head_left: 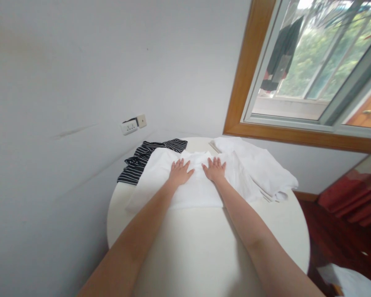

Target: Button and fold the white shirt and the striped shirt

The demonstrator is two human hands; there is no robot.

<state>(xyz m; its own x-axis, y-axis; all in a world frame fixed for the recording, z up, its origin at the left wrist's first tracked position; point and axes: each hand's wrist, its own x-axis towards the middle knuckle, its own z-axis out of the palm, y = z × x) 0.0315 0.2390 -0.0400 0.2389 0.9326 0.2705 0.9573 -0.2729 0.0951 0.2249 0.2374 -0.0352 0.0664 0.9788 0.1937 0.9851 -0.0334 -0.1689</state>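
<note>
A white garment (pixel 191 187) lies spread flat on a round white table (pixel 210 247). My left hand (pixel 179 171) rests palm down on its upper middle, fingers stretched out and apart. My right hand (pixel 215 169) lies flat beside it on the same garment, fingers also spread. Neither hand grips the cloth. Both forearms reach across the table from the near edge.
A black-and-white striped garment (pixel 145 159) lies at the table's far left edge. More white cloth (pixel 259 167) is heaped at the far right. Behind are a white wall with a socket (pixel 129 127) and a wood-framed window (pixel 297 136). Red fabric (pixel 352 198) sits at the right.
</note>
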